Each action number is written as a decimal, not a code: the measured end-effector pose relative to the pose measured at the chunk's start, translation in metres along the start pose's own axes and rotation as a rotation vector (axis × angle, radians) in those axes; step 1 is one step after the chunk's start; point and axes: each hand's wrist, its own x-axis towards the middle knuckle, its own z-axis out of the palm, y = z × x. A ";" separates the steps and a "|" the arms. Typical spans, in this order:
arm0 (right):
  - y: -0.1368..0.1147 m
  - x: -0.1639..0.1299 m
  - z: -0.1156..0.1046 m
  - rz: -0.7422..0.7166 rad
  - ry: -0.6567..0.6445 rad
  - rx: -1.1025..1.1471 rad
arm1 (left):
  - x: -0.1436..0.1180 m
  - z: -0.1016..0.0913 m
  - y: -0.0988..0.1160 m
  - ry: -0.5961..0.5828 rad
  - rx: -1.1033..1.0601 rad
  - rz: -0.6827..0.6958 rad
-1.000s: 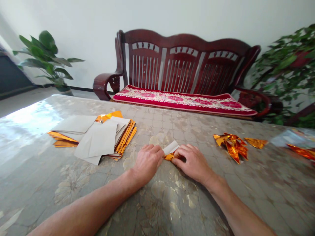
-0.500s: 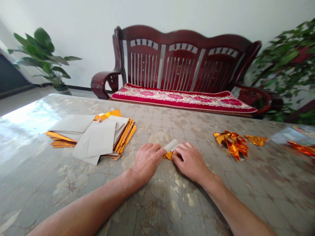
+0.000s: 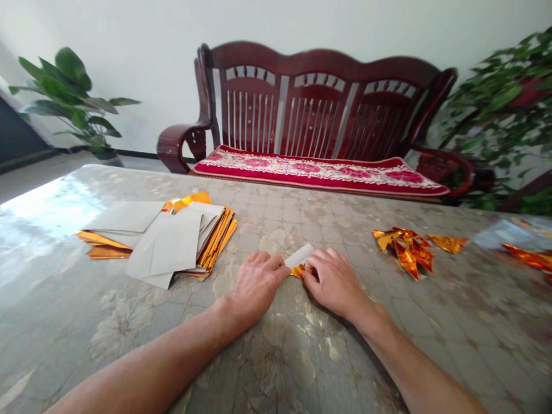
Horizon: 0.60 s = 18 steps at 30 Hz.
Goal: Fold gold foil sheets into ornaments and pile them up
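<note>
Between my two hands, on the patterned tabletop [image 3: 276, 351], lies a small sheet of foil paper [image 3: 301, 256], pale on its back and shiny gold where it is folded over. My left hand [image 3: 259, 282] pinches the sheet's left end with thumb and fingers. At the other end, my right hand [image 3: 332, 282] has its fingers curled on the sheet, covering that part of it. To the left is a loose stack of gold foil sheets [image 3: 172, 238], mostly pale side up. Several folded gold foil pieces [image 3: 407, 250] lie in a pile to the right.
One folded foil piece [image 3: 448, 244] sits apart from the pile. A clear plastic bag [image 3: 495, 234] with orange foil is at the right edge. Beyond the table stand a dark wooden bench [image 3: 314, 115] with a red cushion [image 3: 319, 169] and a potted plant [image 3: 81, 109].
Both hands stay on the same sheet. Slightly less gold shows between them, and the fingers have shifted only a little. The whole view has drifted slightly.
</note>
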 end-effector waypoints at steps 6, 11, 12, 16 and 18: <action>-0.002 0.000 -0.002 0.010 -0.002 -0.005 | -0.004 -0.002 0.007 -0.052 0.087 0.072; -0.001 -0.002 0.000 0.032 0.013 0.029 | -0.005 -0.005 0.006 -0.075 0.093 0.083; -0.001 -0.003 0.000 0.038 0.024 0.045 | -0.005 -0.006 0.006 -0.077 0.095 0.087; -0.003 -0.006 0.000 0.016 0.064 0.089 | -0.005 -0.008 0.004 -0.074 0.061 0.086; -0.003 -0.007 0.000 -0.025 0.055 0.081 | -0.004 -0.008 0.002 -0.072 0.014 0.065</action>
